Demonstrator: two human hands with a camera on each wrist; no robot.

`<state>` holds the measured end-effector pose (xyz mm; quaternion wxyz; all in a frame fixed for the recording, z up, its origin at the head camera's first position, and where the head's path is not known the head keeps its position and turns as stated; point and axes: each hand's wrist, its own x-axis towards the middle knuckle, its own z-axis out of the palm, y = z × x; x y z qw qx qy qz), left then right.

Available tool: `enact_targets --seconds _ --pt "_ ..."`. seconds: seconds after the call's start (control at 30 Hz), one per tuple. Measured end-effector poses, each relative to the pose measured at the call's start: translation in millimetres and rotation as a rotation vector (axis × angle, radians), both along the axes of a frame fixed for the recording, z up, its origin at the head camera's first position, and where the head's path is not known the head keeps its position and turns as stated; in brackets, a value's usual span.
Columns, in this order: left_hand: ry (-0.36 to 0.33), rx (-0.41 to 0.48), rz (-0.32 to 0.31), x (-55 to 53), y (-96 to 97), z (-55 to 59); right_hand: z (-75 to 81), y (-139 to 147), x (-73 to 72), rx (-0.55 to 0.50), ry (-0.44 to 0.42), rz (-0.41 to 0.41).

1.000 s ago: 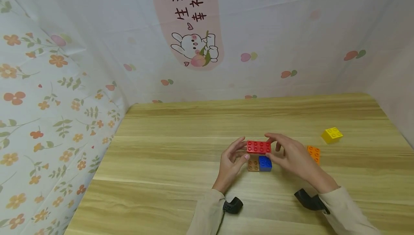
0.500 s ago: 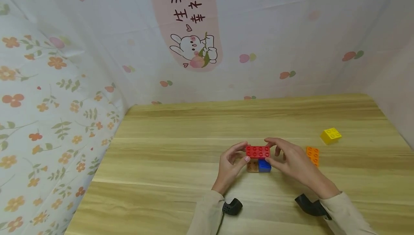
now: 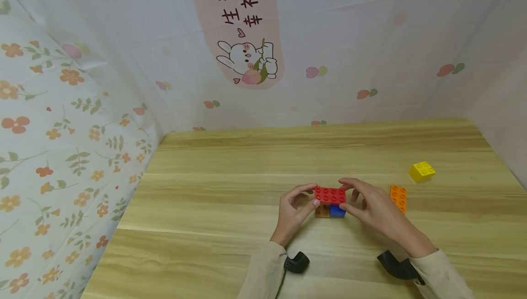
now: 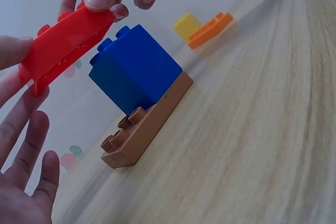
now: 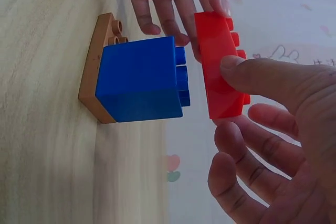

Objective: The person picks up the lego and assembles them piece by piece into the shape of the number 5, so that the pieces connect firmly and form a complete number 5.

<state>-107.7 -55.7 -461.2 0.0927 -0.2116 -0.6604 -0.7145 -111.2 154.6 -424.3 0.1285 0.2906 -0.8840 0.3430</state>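
- Backdrop cloth (image 3: 350, 24): dark brush-style characters (image 3: 249, 2), two columns on a pink panel; 生活 and 幸福 legible, remainder cut by the frame's top edge. Cartoon rabbit (image 3: 240, 54) beneath.
- Left hand (image 3: 291, 214): thumb near side, fingertip far side, pinching left end of red brick (image 3: 330, 195); other fingers loosely bent.
- Right hand (image 3: 376, 207): same pinch at right end, thumb on the near face, spare fingers curved, gap narrow as the brick.
- Red brick: held studs up above blue brick (image 5: 139, 80), visibly apart.
- Blue brick: seated on right end of brown plate (image 4: 152, 124), on tabletop (image 3: 206, 198).
- Rightward: orange brick (image 3: 398, 198), yellow brick (image 3: 421, 173).
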Motion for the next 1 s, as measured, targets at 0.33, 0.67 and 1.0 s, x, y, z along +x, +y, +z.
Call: enact_targets --seconds 0.33,0.67,1.0 --pt "-0.051 -0.044 -0.012 4.2 -1.5 0.5 -1.6 2.8 4.4 0.012 -0.036 -0.007" --pt "-0.055 -0.071 -0.031 4.8 -0.7 0.3 -4.8 5.2 5.7 0.022 -0.023 -0.010" --pt "-0.083 -0.087 -0.053 7.8 -3.5 1.7 -7.1 6.2 5.7 0.007 -0.006 0.016"
